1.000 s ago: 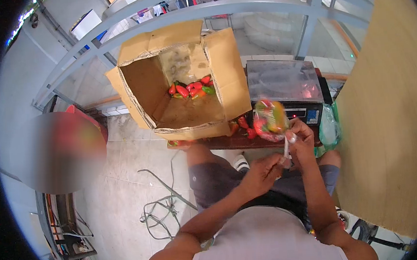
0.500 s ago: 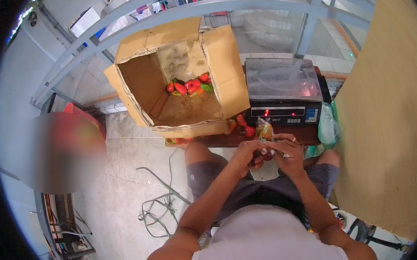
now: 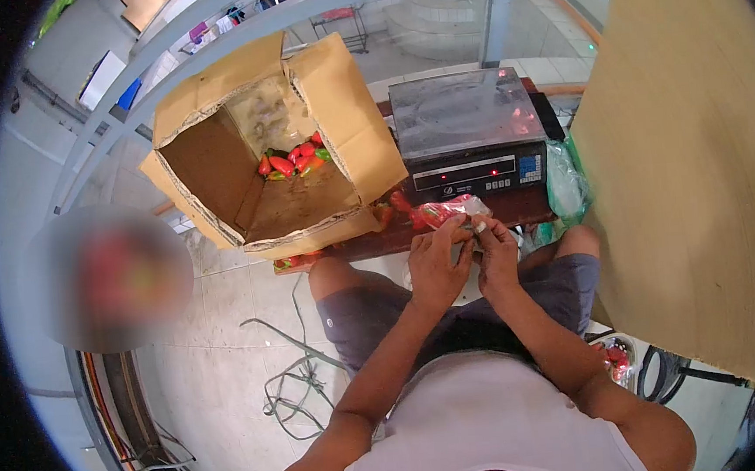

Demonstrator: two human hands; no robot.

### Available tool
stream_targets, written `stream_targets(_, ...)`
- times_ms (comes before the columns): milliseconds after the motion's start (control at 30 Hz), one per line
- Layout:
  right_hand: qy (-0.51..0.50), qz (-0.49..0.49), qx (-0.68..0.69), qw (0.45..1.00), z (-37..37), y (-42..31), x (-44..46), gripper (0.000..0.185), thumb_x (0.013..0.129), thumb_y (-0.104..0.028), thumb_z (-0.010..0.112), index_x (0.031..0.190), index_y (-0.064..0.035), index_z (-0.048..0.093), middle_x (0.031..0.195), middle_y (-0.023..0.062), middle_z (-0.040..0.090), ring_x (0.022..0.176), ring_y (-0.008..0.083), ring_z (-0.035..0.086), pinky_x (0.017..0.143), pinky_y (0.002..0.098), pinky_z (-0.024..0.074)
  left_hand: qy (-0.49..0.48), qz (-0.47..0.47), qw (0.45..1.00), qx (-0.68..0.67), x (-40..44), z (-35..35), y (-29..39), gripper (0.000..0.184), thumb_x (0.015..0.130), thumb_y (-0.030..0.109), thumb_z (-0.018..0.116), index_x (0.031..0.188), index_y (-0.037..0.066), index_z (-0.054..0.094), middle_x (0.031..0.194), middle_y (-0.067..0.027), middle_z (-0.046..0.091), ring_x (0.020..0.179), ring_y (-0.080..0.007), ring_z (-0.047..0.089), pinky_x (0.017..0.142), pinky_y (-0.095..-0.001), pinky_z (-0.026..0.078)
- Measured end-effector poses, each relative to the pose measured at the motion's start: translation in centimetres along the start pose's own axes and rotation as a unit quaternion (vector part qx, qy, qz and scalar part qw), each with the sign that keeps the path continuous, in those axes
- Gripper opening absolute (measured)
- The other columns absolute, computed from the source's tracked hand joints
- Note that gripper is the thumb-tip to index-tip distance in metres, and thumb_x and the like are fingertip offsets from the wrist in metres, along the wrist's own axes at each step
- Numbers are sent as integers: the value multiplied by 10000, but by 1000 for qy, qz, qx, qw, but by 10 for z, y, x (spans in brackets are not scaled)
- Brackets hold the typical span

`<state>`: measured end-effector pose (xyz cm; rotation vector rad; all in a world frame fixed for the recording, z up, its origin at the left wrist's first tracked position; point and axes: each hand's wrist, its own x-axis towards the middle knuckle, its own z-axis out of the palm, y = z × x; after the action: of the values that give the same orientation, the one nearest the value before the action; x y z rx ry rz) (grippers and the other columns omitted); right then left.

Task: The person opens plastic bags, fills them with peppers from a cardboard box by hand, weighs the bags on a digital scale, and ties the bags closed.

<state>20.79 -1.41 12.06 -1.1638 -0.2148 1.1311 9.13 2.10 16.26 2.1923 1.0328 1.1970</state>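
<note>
A clear plastic bag with red peppers in it lies along the edge of the low dark red table. My left hand pinches the gathered end of the bag. Close beside it, my right hand has its fingers closed on the same end, the fingertips of both hands nearly touching. Just left of the bag are loose red peppers. Behind the bag stands a black digital scale with a metal pan and lit red digits. The exact grip of the fingertips is partly hidden.
An open cardboard box with several red and green peppers stands left of the scale. Green plastic bags hang at the scale's right. A tall plywood board rises on the right. Tangled green strapping lies on the tiled floor.
The bag has tipped from upright to lying across the table edge, its red peppers now showing. My hands have come together at its end. The whole view has shifted.
</note>
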Motion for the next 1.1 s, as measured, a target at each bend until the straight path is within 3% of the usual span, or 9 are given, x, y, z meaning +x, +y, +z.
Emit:
stream_targets(267,-92,32,35,995,-1,-20,-17,106,1005,-141,579,1092,-122,635,983,8,650,842,100,627,706,262,546,18,-18,998,-52,9,14,-1,336,745,64,757,1028,68,576,811,-48,605,721,-227,610,768,-400,449)
stream_targets(400,-255,169,42,951,-33,-40,0,143,931,-125,600,1073,-131,615,939,-4,632,827,126,634,728,306,541,-25,-72,977,-198,6,17,-19,384,807,-12,707,1113,49,483,966,-65,565,786,-140,577,700,-286,476)
stream_targets(500,-181,159,-186,953,-16,-70,-6,177,880,-92,617,1055,-109,604,915,3,610,798,140,619,719,313,522,-68,-37,987,-142,-3,17,-17,403,809,-43,696,1119,44,455,990,-59,559,787,-115,561,663,-253,475)
stream_targets(633,-206,-158,-326,909,-26,-51,-2,153,829,-10,607,960,-67,552,861,24,563,770,121,562,687,277,476,-36,-70,971,-227,-10,19,4,404,807,-81,671,1112,55,444,996,-46,548,787,-103,558,646,-248,469)
stream_targets(767,-262,-214,-331,881,-23,-60,-10,193,795,65,555,910,-75,489,841,-7,479,765,73,473,670,228,412,-25,-123,955,-267,-11,20,-19,450,796,-106,661,1143,76,440,1036,-52,570,794,-93,568,673,-241,464)
stream_targets(933,-302,-275,-335,849,-13,-85,-35,115,813,21,571,879,-52,510,841,38,519,785,158,520,727,293,448,17,-120,972,-199,-5,5,-15,565,801,-65,728,1281,74,463,1106,-57,603,957,-142,620,825,-285,513)
stream_targets(1000,-313,-329,-300,839,-13,-92,-40,107,848,-29,607,897,-53,515,815,57,561,742,191,575,670,322,472,-26,-261,866,-426,-5,5,-19,625,850,72,744,1392,57,433,1215,-98,602,1103,-199,617,936,-347,520)
stream_targets(1067,-278,-347,-248,861,-30,-79,-35,164,935,-153,639,1047,-70,553,965,71,619,855,214,638,764,349,511,-116,-465,573,-665,-3,-1,-8,633,821,43,751,1383,23,460,1253,-132,590,1117,-218,608,975,-360,497)
stream_targets(1100,-223,-381,-216,871,-45,-71,-27,204,955,-189,637,1104,-76,556,1015,76,627,898,225,648,794,361,520,-143,-429,637,-624,0,4,3,660,824,55,747,1411,34,446,1291,-131,574,1149,-232,596,976,-365,501)
